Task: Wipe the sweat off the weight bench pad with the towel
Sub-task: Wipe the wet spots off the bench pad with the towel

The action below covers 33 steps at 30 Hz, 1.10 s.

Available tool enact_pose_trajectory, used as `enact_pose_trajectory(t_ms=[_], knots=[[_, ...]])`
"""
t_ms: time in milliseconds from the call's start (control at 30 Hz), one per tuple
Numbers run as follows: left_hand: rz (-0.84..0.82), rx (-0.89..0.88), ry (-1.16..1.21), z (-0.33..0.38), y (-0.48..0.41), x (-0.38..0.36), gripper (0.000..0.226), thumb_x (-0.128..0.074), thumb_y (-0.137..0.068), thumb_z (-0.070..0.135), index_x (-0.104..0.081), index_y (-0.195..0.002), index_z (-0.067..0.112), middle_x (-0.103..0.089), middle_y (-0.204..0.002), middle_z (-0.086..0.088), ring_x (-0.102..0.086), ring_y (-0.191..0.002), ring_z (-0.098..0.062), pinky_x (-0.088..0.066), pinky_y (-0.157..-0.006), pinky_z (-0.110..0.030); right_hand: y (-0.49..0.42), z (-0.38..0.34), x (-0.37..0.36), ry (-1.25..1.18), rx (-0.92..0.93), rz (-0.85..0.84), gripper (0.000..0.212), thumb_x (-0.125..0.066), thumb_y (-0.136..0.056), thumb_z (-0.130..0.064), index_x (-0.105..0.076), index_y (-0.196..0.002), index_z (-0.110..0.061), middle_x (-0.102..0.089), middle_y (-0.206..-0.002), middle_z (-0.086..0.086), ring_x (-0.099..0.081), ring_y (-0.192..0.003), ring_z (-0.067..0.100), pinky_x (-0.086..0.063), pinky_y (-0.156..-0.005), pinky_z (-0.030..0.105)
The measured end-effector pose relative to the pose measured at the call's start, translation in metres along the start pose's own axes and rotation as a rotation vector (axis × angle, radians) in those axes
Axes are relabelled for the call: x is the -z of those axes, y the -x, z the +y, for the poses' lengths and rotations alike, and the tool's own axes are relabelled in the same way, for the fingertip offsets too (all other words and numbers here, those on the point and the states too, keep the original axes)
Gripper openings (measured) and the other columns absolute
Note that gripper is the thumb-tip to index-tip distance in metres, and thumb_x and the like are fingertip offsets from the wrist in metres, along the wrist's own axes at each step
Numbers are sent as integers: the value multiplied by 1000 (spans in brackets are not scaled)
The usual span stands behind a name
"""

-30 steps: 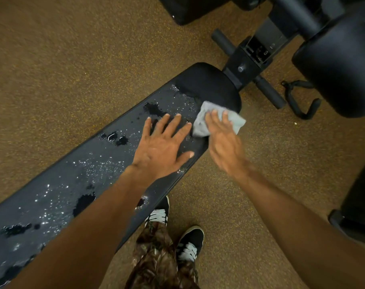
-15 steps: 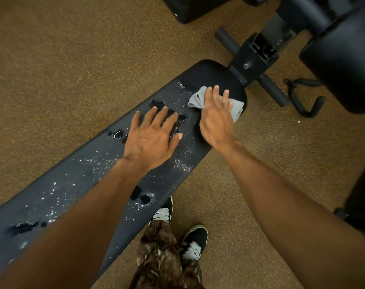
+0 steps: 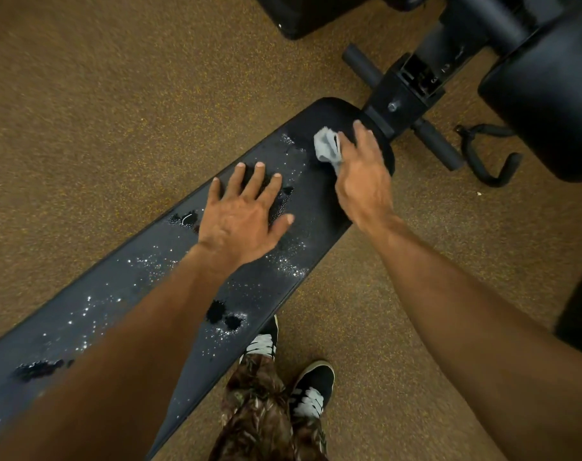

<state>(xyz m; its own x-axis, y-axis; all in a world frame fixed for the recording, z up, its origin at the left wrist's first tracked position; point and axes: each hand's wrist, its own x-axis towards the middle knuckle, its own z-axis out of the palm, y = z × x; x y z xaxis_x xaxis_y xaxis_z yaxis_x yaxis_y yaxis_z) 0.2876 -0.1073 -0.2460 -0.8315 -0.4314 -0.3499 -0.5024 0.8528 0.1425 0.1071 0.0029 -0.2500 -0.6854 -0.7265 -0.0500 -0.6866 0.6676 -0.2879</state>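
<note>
Shoes [image 3: 311, 387] stand on the carpet [image 3: 116, 94] at the bench pad [image 3: 123, 294]'s near long edge. Left hand [image 3: 243, 221] lies flat mid-pad, fingers spread and released, holding nothing. Sweat droplets [image 3: 289, 264] dot the pad around it and toward the left end. Bare carpet lies off both long edges. Right hand [image 3: 362, 181] grips the bunched grey towel [image 3: 326, 146] at the pad's far rounded end. Bench frame [image 3: 406, 94] sits just beyond.

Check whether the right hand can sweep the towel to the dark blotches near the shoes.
Probably yes: blotches lie uncovered beside the left forearm; bare pad edge leads there from the right hand.
</note>
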Motion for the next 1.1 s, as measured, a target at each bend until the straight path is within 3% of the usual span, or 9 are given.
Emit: enact_pose_trajectory(t_ms=[100,200,300,400,500,600,700,933,1100], knots=[[-38,-5,-38,13,6,-4,103,-12,-76,92,0,-158,30,2,-167,-7,2,-152,-37,-11,-117,-65,-11,1,12,-2,91,197,35,-45,-97,-18,-62,-126,-12,-52,-121,15,-51,-105,33,-51,-85,42],[-81,5,-26,18,8,-8,118,-25,-66,99,9,-157,31,11,-166,-4,12,-151,-38,-7,-115,-70,-16,5,30,-102,81,302,47,-36,-94,-32,-62,-121,-4,-55,-113,19,-53,-96,26,-48,-81,34],[-97,7,-21,18,5,-8,126,-36,-62,99,12,-156,30,13,-166,-4,15,-150,-39,-8,-114,-72,-28,16,48,-41,58,360,46,-35,-94,-33,-62,-120,-7,-55,-115,17,-50,-99,25,-34,-80,23],[-109,13,-31,20,4,-9,131,-38,-59,100,14,-156,29,16,-165,-4,18,-150,-39,-8,-114,-72,-34,22,41,88,113,208,35,-46,-94,-29,-60,-123,-14,-52,-124,13,-50,-111,30,-40,-77,31],[-111,18,-35,21,4,-10,132,-38,-58,100,16,-155,29,17,-165,-4,19,-149,-39,-8,-113,-72,-30,18,13,171,158,-26,41,-49,-95,-25,-53,-135,-19,-50,-137,9,-48,-117,34,-45,-90,42],[-118,21,-33,21,3,-10,132,-39,-58,100,16,-155,29,17,-165,-4,19,-149,-39,-8,-113,-72,-36,10,-1,137,64,19,49,-45,-92,-13,-50,-140,-14,-50,-138,11,-48,-116,38,-45,-94,48],[-124,16,-46,21,3,-9,132,-38,-58,100,16,-155,29,18,-165,-4,19,-149,-39,-8,-113,-73,-41,-6,-3,57,37,17,48,-44,-92,-4,-55,-137,-15,-56,-129,12,-54,-113,35,-43,-96,42],[-125,27,-49,23,2,-10,133,-39,-59,100,14,-156,28,18,-165,-4,19,-149,-38,-7,-113,-73,3,-26,-9,-36,392,-124,39,-46,-95,-15,-62,-130,-16,-56,-112,12,-57,-104,33,-49,-84,43],[-115,23,-46,22,4,-11,132,-37,-59,100,17,-155,28,18,-165,-4,19,-149,-39,-6,-113,-73,-42,-14,18,-43,161,127,43,-44,-96,-16,-54,-137,-24,-54,-120,9,-53,-105,29,-49,-83,39]])
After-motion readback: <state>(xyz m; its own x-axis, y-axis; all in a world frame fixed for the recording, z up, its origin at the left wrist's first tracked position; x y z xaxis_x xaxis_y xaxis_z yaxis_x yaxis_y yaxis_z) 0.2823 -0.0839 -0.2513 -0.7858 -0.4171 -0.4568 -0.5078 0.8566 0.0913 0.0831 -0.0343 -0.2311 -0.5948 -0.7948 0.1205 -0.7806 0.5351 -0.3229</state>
